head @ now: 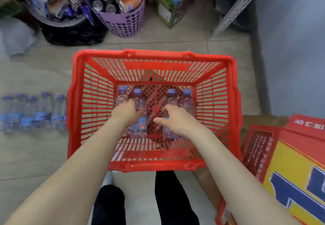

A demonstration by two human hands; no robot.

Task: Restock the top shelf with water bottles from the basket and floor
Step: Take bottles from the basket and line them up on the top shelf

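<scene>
A red plastic basket (98, 100) stands on the tiled floor in front of me. Several small clear water bottles with purple caps and blue labels lie in its bottom, in two pairs. My left hand (125, 113) lies over the left pair and its fingers curl round a bottle (139, 114). My right hand (175, 119) reaches onto the right pair (187, 101), fingers bent over a bottle and thumb held out to the left. Several more bottles (33, 112) lie in a row on the floor left of the basket. No shelf top shows.
Beyond the basket stand a purple basket of cans (123, 22), a dark tub of snack packs (58, 19), a green carton (171, 8) and a perforated metal shelf post (237, 8). A red and yellow box (295, 172) and another red basket (258, 152) lie at the right. A wall rises on the right.
</scene>
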